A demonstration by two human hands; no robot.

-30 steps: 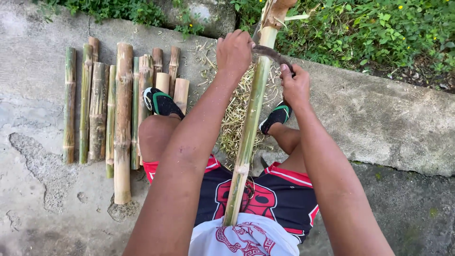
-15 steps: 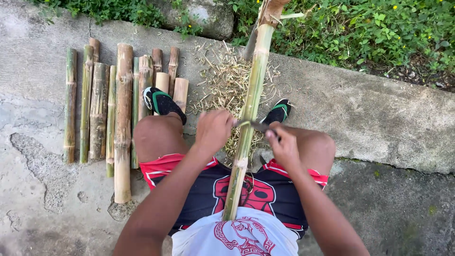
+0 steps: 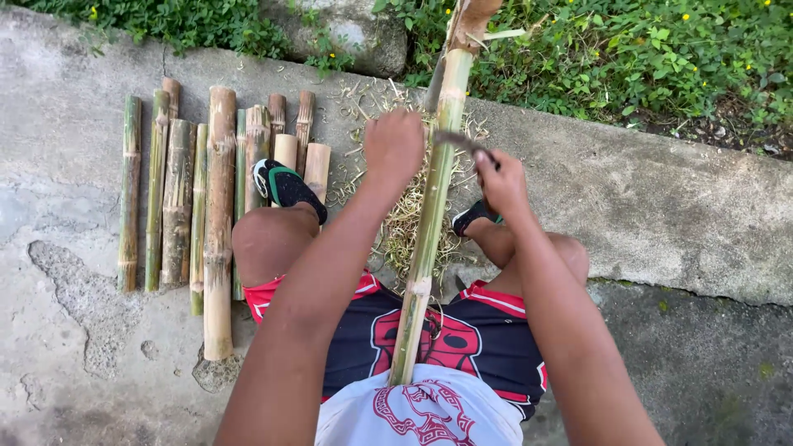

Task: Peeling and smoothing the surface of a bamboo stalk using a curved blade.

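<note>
A long green bamboo pole runs from my lap up toward the grass. A thin dark curved blade lies across the pole, about a third of the way down from its top. My left hand is closed on the blade's left end, just left of the pole. My right hand grips its right end on the other side. Both forearms reach forward over my red and black shorts. Pale shavings are heaped on the concrete under the pole, between my feet.
Several cut bamboo lengths lie side by side on the concrete to the left. My green-soled sandal rests next to them. A concrete kerb crosses the right side, with grass and weeds beyond it.
Both hands slid down the pole toward me with the blade, then moved back up it away from me. The pole has stayed in place.
</note>
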